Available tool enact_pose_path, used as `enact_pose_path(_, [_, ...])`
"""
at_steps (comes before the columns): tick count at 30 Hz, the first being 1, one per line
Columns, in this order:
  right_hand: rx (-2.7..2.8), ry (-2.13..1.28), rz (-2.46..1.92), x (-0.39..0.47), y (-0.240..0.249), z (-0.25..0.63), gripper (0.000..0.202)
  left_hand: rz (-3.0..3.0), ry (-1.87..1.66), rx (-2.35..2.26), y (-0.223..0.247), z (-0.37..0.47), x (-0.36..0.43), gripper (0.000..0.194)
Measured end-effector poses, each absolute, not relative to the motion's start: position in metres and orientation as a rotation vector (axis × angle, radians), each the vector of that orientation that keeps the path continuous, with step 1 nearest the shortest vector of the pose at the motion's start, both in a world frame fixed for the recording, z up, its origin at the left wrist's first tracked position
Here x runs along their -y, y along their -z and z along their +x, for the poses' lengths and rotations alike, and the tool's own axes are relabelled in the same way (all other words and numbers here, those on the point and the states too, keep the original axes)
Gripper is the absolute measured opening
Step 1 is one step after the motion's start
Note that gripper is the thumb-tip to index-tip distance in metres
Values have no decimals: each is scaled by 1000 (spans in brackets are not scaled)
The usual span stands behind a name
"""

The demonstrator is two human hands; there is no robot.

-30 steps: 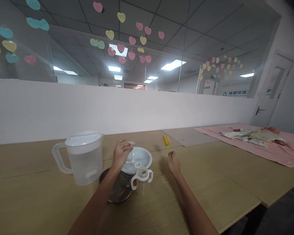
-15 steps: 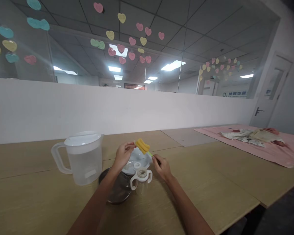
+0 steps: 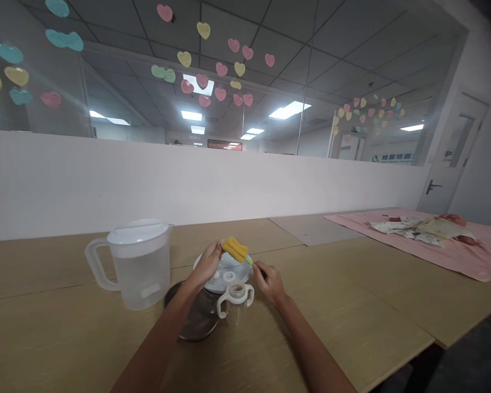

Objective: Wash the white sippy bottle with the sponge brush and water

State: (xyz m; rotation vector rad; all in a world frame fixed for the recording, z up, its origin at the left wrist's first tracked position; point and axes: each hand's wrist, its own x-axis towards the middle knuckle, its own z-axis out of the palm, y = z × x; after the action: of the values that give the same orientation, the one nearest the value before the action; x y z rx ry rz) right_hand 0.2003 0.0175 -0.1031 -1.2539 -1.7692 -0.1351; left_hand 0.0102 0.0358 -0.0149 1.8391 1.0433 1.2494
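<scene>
My right hand (image 3: 270,281) grips the green handle of a yellow sponge bottle brush (image 3: 235,249), which is held up at a slant. Closed at the sponge's far end is my left hand (image 3: 210,263); a small pale piece seems to be between its fingers and the sponge, too hidden to name. Beneath the brush sits a white bowl (image 3: 245,271), with a white ring (image 3: 228,277) and other small parts in it. In front of the bowl, a clear baby bottle (image 3: 236,311) with two white handles stands upright with its top off.
A steel basin (image 3: 196,327) lies partly under my left forearm. To its left stands a lidded plastic jug (image 3: 141,267). A pink cloth (image 3: 466,262) with a clothed doll-like figure (image 3: 429,226) covers the table's far right. A low white wall runs behind.
The brush's sponge end has moved slightly left and down, and tilts flatter. My left hand has turned and lowered a little with it; the right hand stays nearly in place.
</scene>
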Motion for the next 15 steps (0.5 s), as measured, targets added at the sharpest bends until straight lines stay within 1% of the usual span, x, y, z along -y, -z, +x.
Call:
enact_pose_path(3, [1771,184,-1252,-17,102,200,41,1732,-1254,-1014,13,12,-34,43])
enact_pose_path(8, [1611,254,-1372,-17,103,200,40,1477,-1315,-958,15,11,-45,43])
enact_pose_path(12, [1510,281,-1375,-19,106,202,42,1185,-1317,-877,15,8,-54,35])
enact_pose_path(15, [1605,357,-1287,-21,105,201,42,1154,-1314,-861,13,7,-55,27])
